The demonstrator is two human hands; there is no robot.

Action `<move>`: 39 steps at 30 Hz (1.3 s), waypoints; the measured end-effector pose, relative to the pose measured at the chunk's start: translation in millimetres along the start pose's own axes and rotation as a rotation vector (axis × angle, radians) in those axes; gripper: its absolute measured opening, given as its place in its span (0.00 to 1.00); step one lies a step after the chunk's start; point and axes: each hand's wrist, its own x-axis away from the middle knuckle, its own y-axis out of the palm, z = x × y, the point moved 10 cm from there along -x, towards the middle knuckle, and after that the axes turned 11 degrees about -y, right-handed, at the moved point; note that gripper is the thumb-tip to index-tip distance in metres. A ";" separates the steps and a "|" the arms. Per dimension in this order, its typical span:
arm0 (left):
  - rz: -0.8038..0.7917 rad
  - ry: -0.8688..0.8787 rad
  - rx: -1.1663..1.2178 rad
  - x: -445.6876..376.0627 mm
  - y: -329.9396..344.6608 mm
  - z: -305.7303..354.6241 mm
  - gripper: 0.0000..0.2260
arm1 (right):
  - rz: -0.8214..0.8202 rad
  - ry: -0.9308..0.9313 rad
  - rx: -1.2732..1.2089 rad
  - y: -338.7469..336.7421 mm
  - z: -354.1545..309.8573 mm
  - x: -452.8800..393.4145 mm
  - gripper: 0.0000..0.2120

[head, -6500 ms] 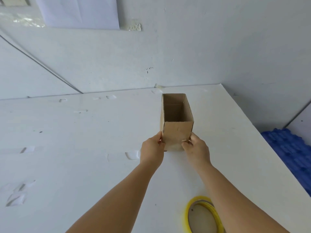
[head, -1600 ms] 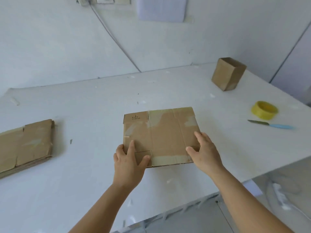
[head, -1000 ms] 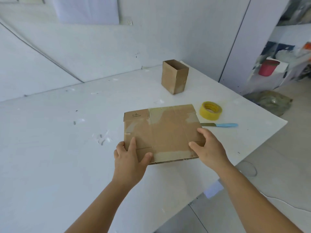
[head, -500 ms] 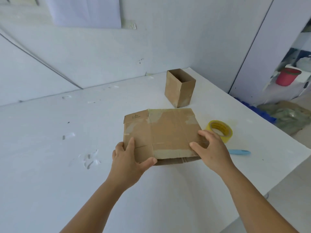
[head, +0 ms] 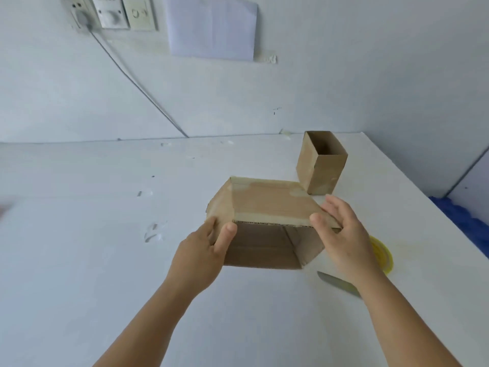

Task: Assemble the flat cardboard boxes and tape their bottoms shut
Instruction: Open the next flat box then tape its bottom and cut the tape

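Observation:
A brown cardboard box (head: 267,205) with old tape strips on it is half unfolded above the white table (head: 92,234), its open end facing me. My left hand (head: 209,245) grips its left edge, thumb on the near side. At the box's right corner my right hand (head: 341,231) holds the edge with spread fingers. An assembled box (head: 321,165) stands upright, open at the top, behind it at the table's far right. The yellow tape roll (head: 382,254) lies partly hidden behind my right wrist.
A knife blade (head: 334,280) shows on the table under my right forearm. The white wall behind carries sockets (head: 113,11), a grey cable (head: 137,86) and a paper sheet (head: 211,26). The table's right edge runs past the tape roll; something blue (head: 465,221) lies beyond it.
The flat box has been pulled open into a tube between my hands. My view has swung back toward the wall and the table's far right corner.

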 end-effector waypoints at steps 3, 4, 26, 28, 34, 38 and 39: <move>0.029 -0.033 0.079 19.2 2.8 11.6 0.29 | -0.045 -0.072 -0.054 -8.6 -7.8 -3.3 0.35; 0.040 -0.066 0.092 24.8 2.6 13.0 0.26 | -0.058 -0.085 -0.070 -11.0 -9.5 -3.4 0.37; -0.012 -0.133 0.204 81.5 9.9 34.4 0.34 | -0.003 -0.073 -0.025 -19.5 -23.7 -11.3 0.08; -0.158 -0.124 0.126 94.2 35.7 31.2 0.39 | -0.007 -0.050 -0.025 -15.9 -20.1 -13.6 0.08; -0.185 -0.092 0.108 100.4 54.0 17.7 0.30 | -0.098 -0.072 -0.059 -3.7 -19.0 -21.2 0.10; 0.021 -0.128 0.204 81.6 17.0 6.6 0.18 | -0.128 -0.152 0.118 -3.4 -27.0 -22.0 0.15; 0.090 -0.150 0.240 75.6 5.8 2.0 0.14 | -0.135 -0.183 0.153 -2.5 -30.9 -20.3 0.17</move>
